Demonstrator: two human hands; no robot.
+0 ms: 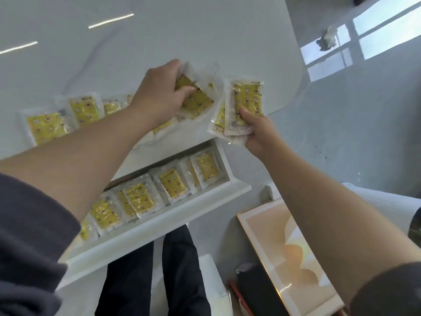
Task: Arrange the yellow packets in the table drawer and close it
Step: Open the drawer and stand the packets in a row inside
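A white table drawer [159,226] stands pulled open below the tabletop edge, with a row of several yellow packets [170,182] lying in it. More yellow packets [46,127] lie loose on the white table [136,42] at the left. My left hand [159,92] pinches a yellow packet [198,100] on the tabletop pile. My right hand [257,133] holds a small stack of yellow packets [247,103] upright just past the table's right edge, above the drawer's right end.
A peach-coloured framed panel [280,252] leans on the floor at the lower right. My dark trouser legs [173,270] show beneath the drawer. A crumpled white tissue [328,38] lies on the glossy grey floor at the upper right.
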